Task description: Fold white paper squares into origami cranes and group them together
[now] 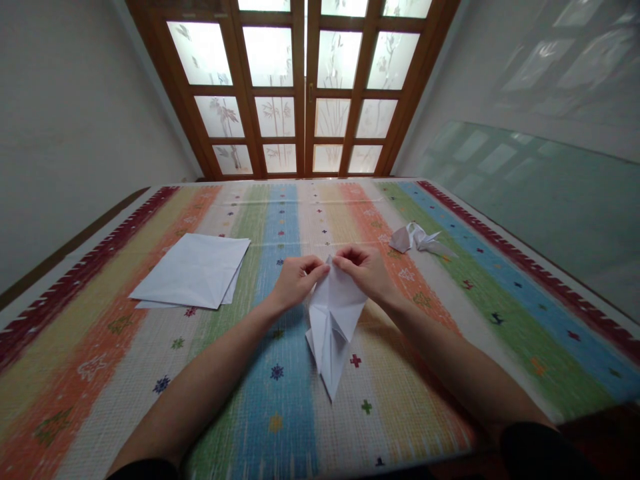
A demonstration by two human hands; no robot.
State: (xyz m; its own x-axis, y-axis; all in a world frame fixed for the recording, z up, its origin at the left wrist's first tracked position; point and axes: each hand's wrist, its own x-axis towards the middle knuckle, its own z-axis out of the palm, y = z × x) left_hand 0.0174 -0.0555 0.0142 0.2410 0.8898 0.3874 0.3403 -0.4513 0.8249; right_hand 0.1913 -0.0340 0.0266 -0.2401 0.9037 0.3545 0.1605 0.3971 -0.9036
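A partly folded sheet of white paper hangs between my hands over the middle of the table, its long point toward me and several creased flaps showing. My left hand pinches its far tip from the left, thumb on top. From the right, my right hand grips the same tip between thumb and curled fingers. The two thumbs nearly meet at the top of the paper. Whether its lower point touches the cloth, I cannot tell.
To the left lies a small stack of white paper sheets. Folded white paper pieces rest at the back right. A striped tablecloth covers the table. Beyond its far edge stands a wooden door with frosted panes; walls flank both sides.
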